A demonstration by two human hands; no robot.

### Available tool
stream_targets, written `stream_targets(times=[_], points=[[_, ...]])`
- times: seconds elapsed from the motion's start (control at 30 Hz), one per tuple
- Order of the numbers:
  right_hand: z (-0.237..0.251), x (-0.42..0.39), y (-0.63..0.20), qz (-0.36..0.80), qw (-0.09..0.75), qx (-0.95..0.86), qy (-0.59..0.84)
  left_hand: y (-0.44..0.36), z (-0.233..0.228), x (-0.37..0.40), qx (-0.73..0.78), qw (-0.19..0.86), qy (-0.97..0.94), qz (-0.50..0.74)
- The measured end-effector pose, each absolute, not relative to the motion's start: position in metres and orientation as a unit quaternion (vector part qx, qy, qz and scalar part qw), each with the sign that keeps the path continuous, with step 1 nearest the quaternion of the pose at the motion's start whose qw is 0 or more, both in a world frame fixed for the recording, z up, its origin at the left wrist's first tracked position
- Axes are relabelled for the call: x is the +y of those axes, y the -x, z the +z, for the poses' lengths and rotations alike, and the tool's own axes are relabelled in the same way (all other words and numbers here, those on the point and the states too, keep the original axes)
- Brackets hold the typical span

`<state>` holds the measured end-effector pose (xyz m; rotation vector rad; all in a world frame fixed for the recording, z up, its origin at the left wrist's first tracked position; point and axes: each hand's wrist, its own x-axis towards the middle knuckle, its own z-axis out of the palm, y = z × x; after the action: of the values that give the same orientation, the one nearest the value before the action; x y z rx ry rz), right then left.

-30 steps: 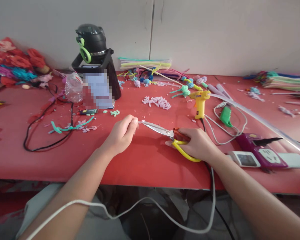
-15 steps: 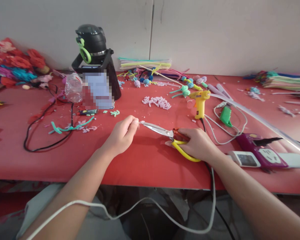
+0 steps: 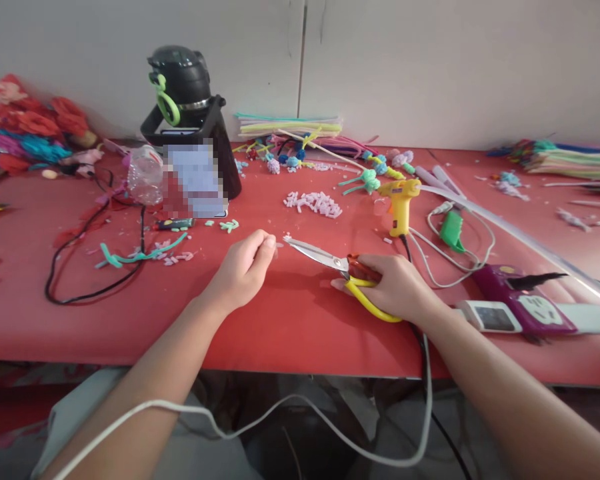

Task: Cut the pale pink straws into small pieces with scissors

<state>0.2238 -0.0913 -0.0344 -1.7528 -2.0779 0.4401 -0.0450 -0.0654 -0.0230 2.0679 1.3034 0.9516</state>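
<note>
My left hand [image 3: 250,267] is closed in a pinch, thumb on top, over the red table. A short pale tip of pipe cleaner [image 3: 279,245] pokes out past its fingertips; the rest is hidden in the fist. My right hand [image 3: 393,283] is wrapped round the handles of scissors [image 3: 317,255], one yellow and one red-brown. Their blades look closed or nearly so and point left, the tips a small gap from the left fingertips. Beyond the blades lies a heap of short pale lilac pieces [image 3: 314,204].
A yellow glue gun [image 3: 401,208] stands behind my right hand, its cord running toward the front edge. A purple power strip [image 3: 535,307] lies at right. A black bottle [image 3: 195,113] with a phone against it stands at back left. Pipe cleaner bundles [image 3: 290,125] lie along the wall.
The scissor tips have come slightly away from my left fingertips, leaving a gap. Less of the pale pipe cleaner seems to show. The view has shifted a little.
</note>
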Motion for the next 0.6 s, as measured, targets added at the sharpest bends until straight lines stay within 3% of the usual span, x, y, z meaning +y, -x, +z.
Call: stream_targets(times=[0.6], points=[[-0.0356,-0.0898,-0.2256,0.153,0.165,-0.744,0.629,0.0444,-0.0242,-0.0649,0.483,0.257,-0.760,0.350]])
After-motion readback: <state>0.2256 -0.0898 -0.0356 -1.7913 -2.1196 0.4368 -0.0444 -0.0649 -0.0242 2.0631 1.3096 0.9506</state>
